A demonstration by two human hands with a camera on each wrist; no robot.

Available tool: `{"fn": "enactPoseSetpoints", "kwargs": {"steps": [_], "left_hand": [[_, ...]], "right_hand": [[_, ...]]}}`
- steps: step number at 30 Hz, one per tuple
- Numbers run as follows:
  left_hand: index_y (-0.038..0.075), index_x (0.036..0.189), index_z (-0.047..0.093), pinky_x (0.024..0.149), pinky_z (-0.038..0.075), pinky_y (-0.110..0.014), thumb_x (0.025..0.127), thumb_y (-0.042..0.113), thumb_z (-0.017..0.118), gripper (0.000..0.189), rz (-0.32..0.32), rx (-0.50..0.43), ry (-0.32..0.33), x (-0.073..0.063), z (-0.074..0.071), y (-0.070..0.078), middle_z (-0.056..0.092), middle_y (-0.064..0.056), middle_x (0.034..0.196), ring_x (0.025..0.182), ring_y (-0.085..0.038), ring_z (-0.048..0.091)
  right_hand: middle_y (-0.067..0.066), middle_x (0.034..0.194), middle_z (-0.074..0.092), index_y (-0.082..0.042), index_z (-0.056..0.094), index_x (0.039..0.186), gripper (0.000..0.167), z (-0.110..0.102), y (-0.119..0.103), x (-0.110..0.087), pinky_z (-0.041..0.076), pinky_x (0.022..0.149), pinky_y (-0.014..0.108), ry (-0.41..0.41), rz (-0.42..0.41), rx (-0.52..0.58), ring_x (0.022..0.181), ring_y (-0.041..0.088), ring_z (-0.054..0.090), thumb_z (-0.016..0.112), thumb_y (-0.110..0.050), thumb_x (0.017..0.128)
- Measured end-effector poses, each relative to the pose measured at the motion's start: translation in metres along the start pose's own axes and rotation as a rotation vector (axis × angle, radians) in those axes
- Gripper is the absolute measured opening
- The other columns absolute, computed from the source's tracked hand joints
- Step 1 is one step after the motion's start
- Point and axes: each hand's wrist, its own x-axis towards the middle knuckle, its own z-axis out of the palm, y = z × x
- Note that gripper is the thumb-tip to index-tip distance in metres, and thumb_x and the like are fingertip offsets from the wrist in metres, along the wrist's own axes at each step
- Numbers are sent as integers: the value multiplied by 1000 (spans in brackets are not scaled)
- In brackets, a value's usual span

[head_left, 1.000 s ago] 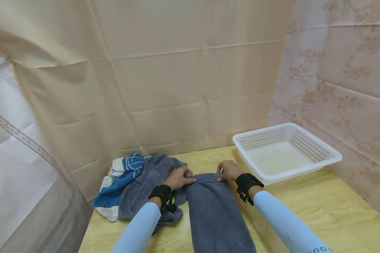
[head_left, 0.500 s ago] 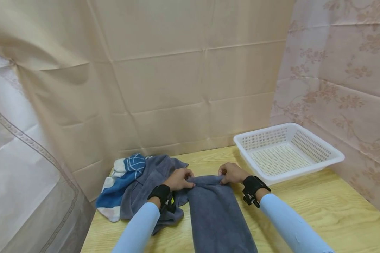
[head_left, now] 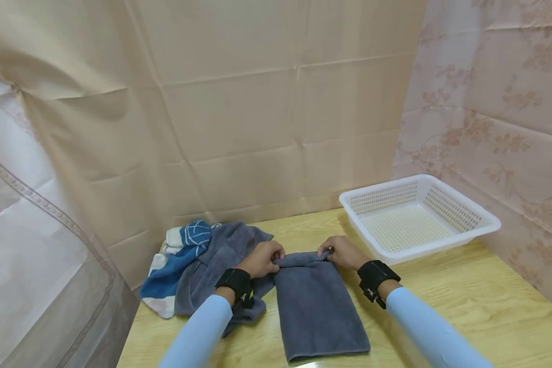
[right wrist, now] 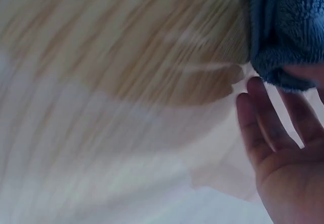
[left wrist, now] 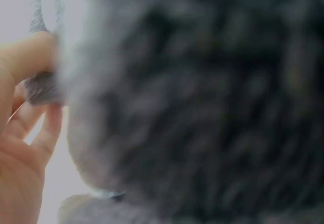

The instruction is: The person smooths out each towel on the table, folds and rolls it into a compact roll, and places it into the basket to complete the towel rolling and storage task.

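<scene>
A dark grey towel [head_left: 319, 306], folded into a long strip, lies on the table with its far end rolled over. At the left end of that roll, my left hand [head_left: 260, 259] pinches the cloth between thumb and fingers. My right hand [head_left: 345, 252] pinches the roll's other end. In the left wrist view a blurred mass of grey cloth [left wrist: 202, 112] fills most of the picture, beside the left hand's fingers. The right wrist view has the rolled towel edge [right wrist: 288, 57] at the right hand's fingertips.
A second grey towel [head_left: 221, 260] lies crumpled to the left, partly behind my left arm. Against it rests a blue and white patterned cloth [head_left: 167, 283]. A white plastic basket [head_left: 372, 235] stands at the back right of the wooden table [head_left: 464, 301]. Curtains hang behind.
The towel's far end has been turned over into a thicker roll. Its near edge has come into view as the strip slid away from me. My right hand has shifted slightly right.
</scene>
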Motion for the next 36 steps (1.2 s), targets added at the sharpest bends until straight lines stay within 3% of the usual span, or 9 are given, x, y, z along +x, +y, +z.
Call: {"fn": "enactPoseSetpoints", "kwargs": {"steps": [5,8,10,13,17,20,27,30,36], "left_hand": [[16,99,70,73,48,-28,88,-3,75,23,7,-8,-100,-3,-7,1,58,7,92,80,-10,53],[16,104,74,74,50,-30,98,11,71,8,-26,-56,-136,-2,-13,4,59,7,94,81,-9,55],[16,104,76,74,51,-33,102,19,68,9,-34,-81,-133,-1,-14,6,59,6,93,80,-10,56],[16,103,75,88,51,-39,102,25,68,12,-49,-116,-127,0,-11,5,61,4,93,80,-12,60],[13,113,66,99,48,-40,99,28,72,22,-166,-199,-146,-6,-5,-1,65,3,105,97,-14,64],[11,126,65,91,51,-39,99,33,72,35,-229,-236,-169,-10,-3,-3,66,1,117,108,-17,62],[14,127,71,84,51,-34,99,34,72,35,-161,-179,-201,-8,1,-3,69,3,117,99,-11,62],[13,122,71,84,51,-34,97,32,75,32,-121,-132,-175,-7,3,-3,68,4,113,97,-10,61],[12,117,66,83,50,-35,94,29,78,31,-100,-57,-109,-2,3,-5,62,3,109,93,-13,57]], "right_hand": [[-1,105,76,-24,81,85,19,-6,-2,-6,52,74,31,-111,27,8,94,17,70,71,-10,94],[-2,102,77,-23,83,84,19,-10,-3,-4,48,70,30,-102,21,24,85,12,69,71,-23,98],[-3,95,77,-20,82,82,17,-13,-5,-3,46,66,30,-82,30,33,76,11,66,74,-23,97],[-4,89,73,-14,74,85,9,-12,-8,-2,48,66,30,-66,77,42,73,12,61,81,-18,91],[3,101,69,-7,67,103,22,-6,-13,0,53,77,37,-98,148,53,91,23,64,83,-16,89],[10,110,71,-1,70,114,30,-3,-16,2,55,84,42,-137,159,11,102,30,66,81,-16,90],[9,107,73,1,74,115,31,-1,-15,2,55,83,42,-184,154,-46,97,28,68,81,-15,90],[6,103,71,-1,73,114,29,-2,-14,1,54,81,40,-194,140,-49,92,23,66,81,-16,90],[-2,94,69,-5,73,107,25,-5,-10,5,49,74,35,-170,115,-7,81,15,57,84,-16,88]]}}
